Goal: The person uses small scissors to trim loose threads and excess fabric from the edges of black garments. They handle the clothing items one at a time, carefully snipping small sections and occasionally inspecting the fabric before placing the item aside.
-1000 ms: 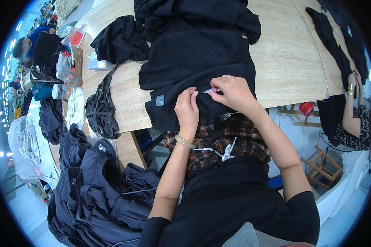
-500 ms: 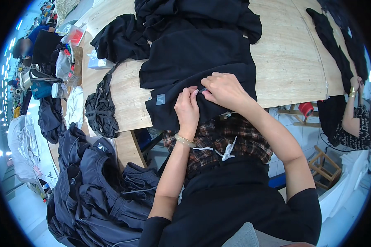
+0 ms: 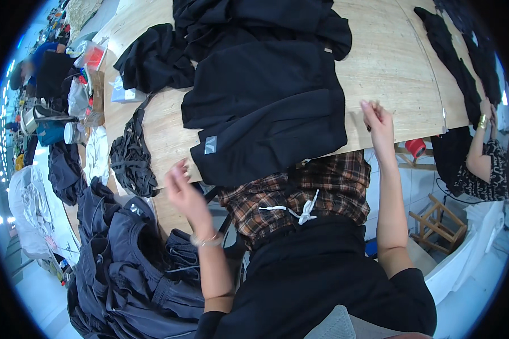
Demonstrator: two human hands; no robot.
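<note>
A black garment point(image 3: 266, 101) lies on the wooden table, its near part folded over and reaching the front edge. A small grey patch point(image 3: 210, 144) shows near its left corner. My right hand point(image 3: 380, 129) is raised just right of the garment, apart from it. Its fingers are curled toward the thumb; whether anything small is between them is hidden. My left hand point(image 3: 188, 195) hovers left of the garment's near corner, off the cloth. Motion smears its fingers, so their state is unclear.
More black garments point(image 3: 243, 20) are heaped behind. A bundle of black straps point(image 3: 133, 155) lies at the left on the wooden table point(image 3: 384, 62). Dark grey garments point(image 3: 136, 254) are piled beside me at left. Another person's arm point(image 3: 478, 138) reaches dark cloth at far right.
Both hands have let go of the black garment and moved apart, the left one left and toward me, the right one to the right. The garment's near part now lies flatter.
</note>
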